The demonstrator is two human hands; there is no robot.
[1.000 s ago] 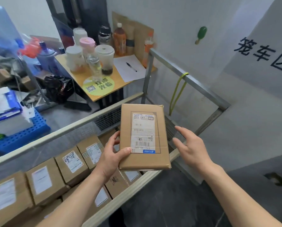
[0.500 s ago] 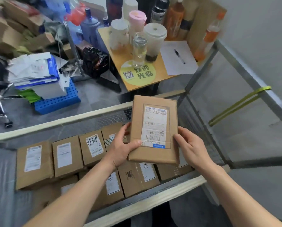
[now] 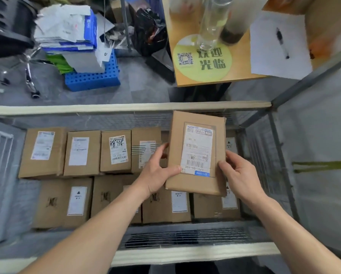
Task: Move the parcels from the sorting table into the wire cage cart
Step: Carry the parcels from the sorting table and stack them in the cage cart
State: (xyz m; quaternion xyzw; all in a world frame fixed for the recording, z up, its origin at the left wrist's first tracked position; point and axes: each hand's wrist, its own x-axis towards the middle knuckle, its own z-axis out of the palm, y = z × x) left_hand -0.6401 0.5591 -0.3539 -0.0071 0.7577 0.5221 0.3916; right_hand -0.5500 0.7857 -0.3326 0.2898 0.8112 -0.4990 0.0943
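Note:
A flat brown parcel (image 3: 196, 186) with a white shipping label hangs over the right part of the wire cage cart (image 3: 126, 108). My left hand (image 3: 157, 173) grips its left edge, thumb on top near the label. My right hand (image 3: 239, 175) holds its right edge, fingers curled round the side. Below, several labelled brown parcels (image 3: 82, 153) lie in two rows on the cart floor. The parcels under the held one are partly hidden.
Beyond the cart's far rail stands a wooden table (image 3: 239, 76) with a glass bottle (image 3: 211, 22), a cup, paper and a pen. A blue crate (image 3: 92, 80) with papers and a chair base (image 3: 29, 76) sit on the floor at left. Cart mesh walls close both sides.
My view has tipped down over the cart. The parcel has come lower and further in above the stacked parcels. My right hand, free a second ago, now holds the parcel's right edge.

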